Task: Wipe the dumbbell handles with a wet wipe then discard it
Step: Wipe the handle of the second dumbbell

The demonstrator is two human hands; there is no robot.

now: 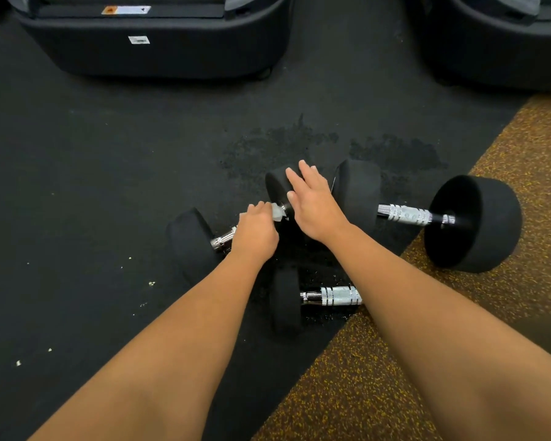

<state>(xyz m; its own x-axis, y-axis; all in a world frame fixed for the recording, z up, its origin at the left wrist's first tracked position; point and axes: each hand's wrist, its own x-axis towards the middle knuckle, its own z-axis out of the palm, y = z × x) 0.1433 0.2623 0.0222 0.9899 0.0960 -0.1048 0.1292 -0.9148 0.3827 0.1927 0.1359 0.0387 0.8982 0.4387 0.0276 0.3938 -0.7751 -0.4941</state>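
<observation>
Centre dumbbell [191, 246] handle mostly hidden under left hand [255, 232]; lower dumbbell [285, 300] rt end behind forearm [427, 297]. Left fingers curl round wet wipe [277, 213] on handle, scrap pokes out upper rt. Right hand [315, 205] fingers straight, flat on dumbbell head.

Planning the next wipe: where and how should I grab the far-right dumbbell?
Grip the far-right dumbbell by its knurled chrome handle, coming from above and wrapping across the bar. It lies flat, with the handle bare and raised by wide heads too broad to grasp.
</observation>
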